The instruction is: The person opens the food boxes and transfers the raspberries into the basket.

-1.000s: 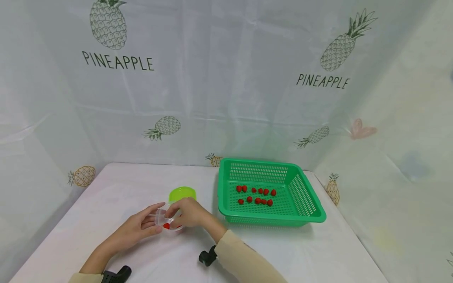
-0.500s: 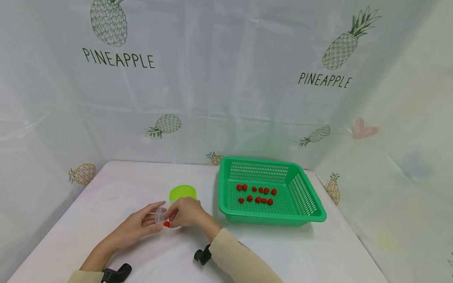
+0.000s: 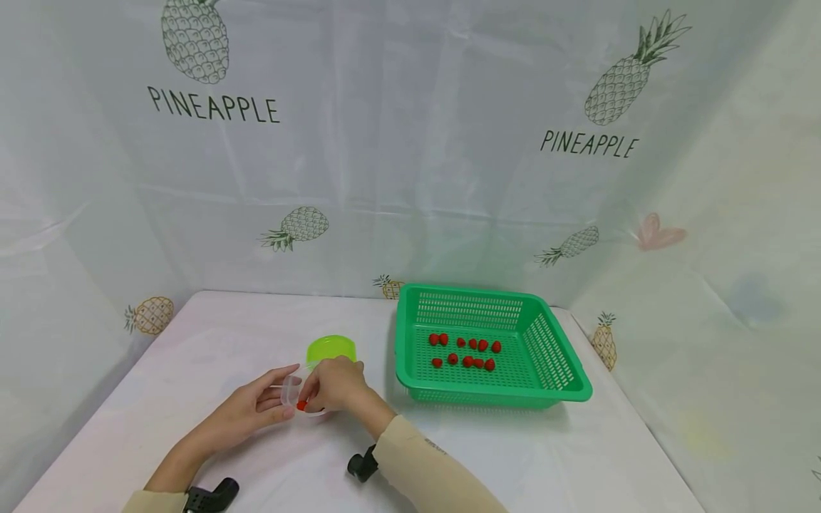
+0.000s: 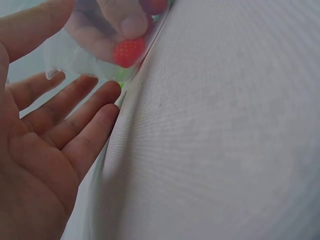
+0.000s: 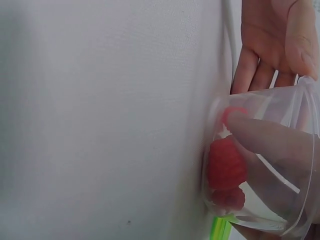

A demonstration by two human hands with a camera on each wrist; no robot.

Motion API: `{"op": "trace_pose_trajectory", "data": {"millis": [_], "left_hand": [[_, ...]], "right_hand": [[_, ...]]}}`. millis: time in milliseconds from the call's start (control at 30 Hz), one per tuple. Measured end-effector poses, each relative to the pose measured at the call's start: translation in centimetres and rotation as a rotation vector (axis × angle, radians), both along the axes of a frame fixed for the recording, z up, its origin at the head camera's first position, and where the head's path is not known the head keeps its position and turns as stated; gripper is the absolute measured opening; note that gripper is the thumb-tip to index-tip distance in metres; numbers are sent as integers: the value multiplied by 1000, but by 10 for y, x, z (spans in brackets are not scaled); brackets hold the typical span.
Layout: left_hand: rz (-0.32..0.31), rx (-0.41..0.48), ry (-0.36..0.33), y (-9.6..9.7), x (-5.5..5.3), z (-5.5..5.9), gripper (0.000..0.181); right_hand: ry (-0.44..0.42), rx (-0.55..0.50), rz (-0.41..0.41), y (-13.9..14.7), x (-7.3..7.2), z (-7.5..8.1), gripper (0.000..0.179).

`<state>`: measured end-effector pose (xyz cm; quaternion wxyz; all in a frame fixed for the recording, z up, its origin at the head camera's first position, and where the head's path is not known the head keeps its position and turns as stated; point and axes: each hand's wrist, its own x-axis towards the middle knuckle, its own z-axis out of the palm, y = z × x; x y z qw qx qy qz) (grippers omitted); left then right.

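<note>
A clear plastic cup [image 3: 289, 393] stands on the white-covered table between both hands. My left hand [image 3: 242, 412] is beside it with fingers extended, thumb near the rim. In the right wrist view, the left thumb appears to touch the rim. My right hand [image 3: 338, 385] reaches down inside the cup. Its fingertips pinch a red raspberry [image 4: 129, 53], seen through the cup wall in the left wrist view. Other raspberries [image 5: 226, 163] lie at the cup's bottom in the right wrist view. Part of the cup is hidden behind the right hand.
A bright green lid-like round thing [image 3: 330, 347] lies just behind the cup. On the right stands a green perforated basket [image 3: 500, 396] with raspberries [image 3: 467, 362] in two rows. A pineapple-print sheet [image 3: 410, 178] hangs behind the table.
My right fingers have shifted slightly left and down inside the cup, onto the raspberry near its left side. The left hand and the basket stay nearly unchanged.
</note>
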<state>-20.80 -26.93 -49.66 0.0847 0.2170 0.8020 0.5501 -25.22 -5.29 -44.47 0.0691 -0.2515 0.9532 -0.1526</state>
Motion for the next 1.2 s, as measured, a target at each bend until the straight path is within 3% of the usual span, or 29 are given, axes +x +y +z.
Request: {"op": "trace_pose_trajectory", "data": {"millis": [233, 467, 767, 1067, 1200], "left_hand": [[3, -16, 15, 0, 0, 3, 69], [34, -33, -24, 0, 1, 4, 70], [39, -41, -27, 2, 1, 5, 72], [46, -71, -8, 2, -1, 9, 73], [51, -75, -4, 2, 0, 8, 72]], "right_hand": [[-6, -56, 18, 3, -1, 0, 11], [-40, -126, 52, 6, -2, 0, 9], [-130, -313, 66, 20, -4, 6, 8], [18, -403, 93, 43, -8, 32, 7], [41, -438, 98, 59, -11, 45, 8]]}}
